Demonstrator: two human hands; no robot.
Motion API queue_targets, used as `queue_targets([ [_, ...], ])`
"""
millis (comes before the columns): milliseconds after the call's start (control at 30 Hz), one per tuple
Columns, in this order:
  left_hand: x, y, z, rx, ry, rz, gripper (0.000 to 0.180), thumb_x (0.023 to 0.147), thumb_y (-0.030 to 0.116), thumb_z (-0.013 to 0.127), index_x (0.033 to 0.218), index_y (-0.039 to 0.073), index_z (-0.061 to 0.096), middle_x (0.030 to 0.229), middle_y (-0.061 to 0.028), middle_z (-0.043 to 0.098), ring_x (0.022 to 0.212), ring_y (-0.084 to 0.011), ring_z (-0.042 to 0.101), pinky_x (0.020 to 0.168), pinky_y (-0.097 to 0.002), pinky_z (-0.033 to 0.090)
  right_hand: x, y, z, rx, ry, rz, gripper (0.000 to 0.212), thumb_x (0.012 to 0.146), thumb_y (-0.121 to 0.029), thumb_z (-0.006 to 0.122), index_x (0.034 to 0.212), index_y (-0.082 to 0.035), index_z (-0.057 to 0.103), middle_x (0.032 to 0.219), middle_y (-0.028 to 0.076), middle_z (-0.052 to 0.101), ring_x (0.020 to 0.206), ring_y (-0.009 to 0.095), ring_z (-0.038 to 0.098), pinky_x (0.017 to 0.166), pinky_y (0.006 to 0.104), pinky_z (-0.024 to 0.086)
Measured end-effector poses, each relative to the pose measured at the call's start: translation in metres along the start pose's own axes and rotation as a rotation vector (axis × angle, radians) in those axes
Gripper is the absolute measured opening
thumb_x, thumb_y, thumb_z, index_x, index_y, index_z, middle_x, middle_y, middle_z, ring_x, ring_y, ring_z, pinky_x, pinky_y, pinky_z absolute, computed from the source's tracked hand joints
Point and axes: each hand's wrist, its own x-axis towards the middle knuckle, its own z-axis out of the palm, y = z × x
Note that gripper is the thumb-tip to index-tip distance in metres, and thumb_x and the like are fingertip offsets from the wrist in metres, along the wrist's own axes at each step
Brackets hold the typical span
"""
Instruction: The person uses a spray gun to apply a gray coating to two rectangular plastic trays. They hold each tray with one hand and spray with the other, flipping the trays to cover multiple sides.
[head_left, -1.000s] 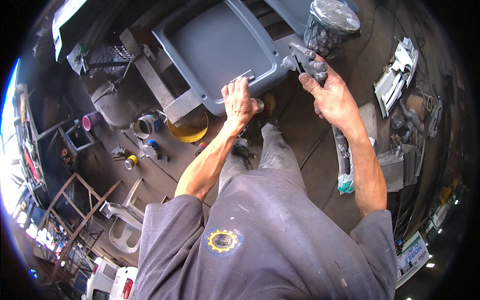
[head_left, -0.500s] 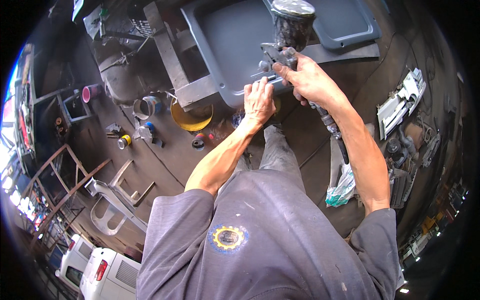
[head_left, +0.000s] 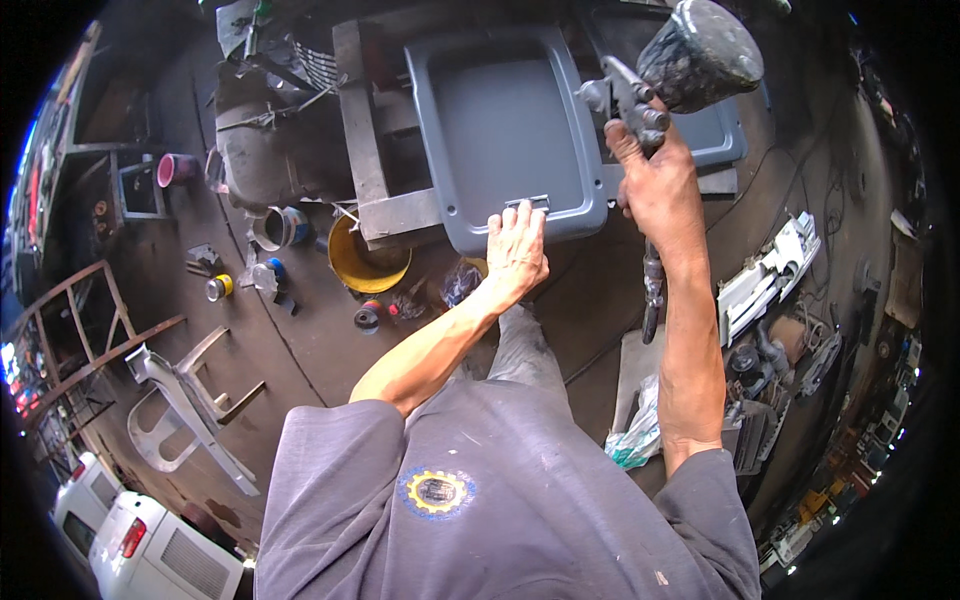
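My right hand [head_left: 660, 195] is wrapped round the grip of a spray gun [head_left: 632, 95], raised over the right side of a grey moulded panel [head_left: 500, 130]. A paint-stained cup [head_left: 705, 60] tops the gun and leans right. From below the grip hangs a dark hose [head_left: 652, 300] with a metal coupling. My left hand [head_left: 517, 250] rests at the panel's near rim, fingers together and bent over it, by a small metal piece [head_left: 527, 202]. Its thumb is hidden. Behind the gun lies a second grey panel [head_left: 715, 135].
A metal support frame [head_left: 405, 213] stands under the panel's left side. Around it on the floor are a yellow bucket [head_left: 365, 265], open cans [head_left: 272, 230] and a pink pot [head_left: 177, 170]. White trim parts [head_left: 770, 265] and a plastic bag [head_left: 637, 435] lie to the right.
The view has turned and shifted. My right hand has swung the spray gun right, from over the near panel to its right edge, tilting the cup. My left hand stays at the near rim.
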Motion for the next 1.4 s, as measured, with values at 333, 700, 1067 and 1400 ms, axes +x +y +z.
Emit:
queue_targets([
  [333, -0.098, -0.041, -0.057, -0.174, 0.015, -0.174, 0.052, 0.069, 0.014, 0.066, 0.119, 0.006, 0.056, 0.121, -0.0172, 0.055, 0.105, -0.0355, 0.053, 0.094, -0.0474, 0.040, 0.058, -0.044, 0.037, 0.125, -0.135, 0.068, 0.045, 0.094, -0.039, 0.062, 0.125, -0.008, 0.056, 0.080, 0.006, 0.063, 0.053, 0.015, 0.057, 0.051, 0.0330, 0.050],
  [700, -0.321, -0.119, -0.016, -0.832, -0.644, -1.541, 0.072, 0.090, 0.048, 0.055, 0.138, -0.003, 0.045, 0.138, -0.0231, 0.051, 0.123, -0.0321, 0.054, 0.103, -0.0403, 0.041, 0.047, 0.000, 0.047, -0.207, 0.056, -0.158, 0.057, 0.092, -0.037, 0.063, 0.140, -0.014, 0.044, 0.112, 0.019, 0.067, 0.108, 0.036, 0.064, 0.090, 0.0424, 0.050],
  [1067, -0.328, -0.161, 0.003, -1.278, -0.775, -1.564, 0.068, 0.092, 0.047, 0.054, 0.138, -0.002, 0.046, 0.129, -0.0202, 0.058, 0.112, -0.0282, 0.060, 0.098, -0.0426, 0.044, -0.052, -0.040, 0.035, -0.079, -0.139, -0.001, 0.064, 0.091, -0.045, 0.062, 0.142, -0.013, 0.041, 0.126, 0.019, 0.060, 0.120, 0.033, 0.057, 0.098, 0.0410, 0.045],
  [1400, -0.339, -0.175, -0.010, -1.366, -0.763, -1.520, 0.058, 0.094, 0.045, 0.051, 0.131, 0.001, 0.052, 0.120, -0.0169, 0.063, 0.103, -0.0249, 0.063, 0.092, -0.0400, 0.047, -0.094, -0.012, 0.005, -0.031, 0.065, -0.027, 0.062, 0.090, -0.038, 0.065, 0.141, -0.009, 0.043, 0.124, 0.011, 0.064, 0.117, 0.021, 0.058, 0.099, 0.0353, 0.043],
])
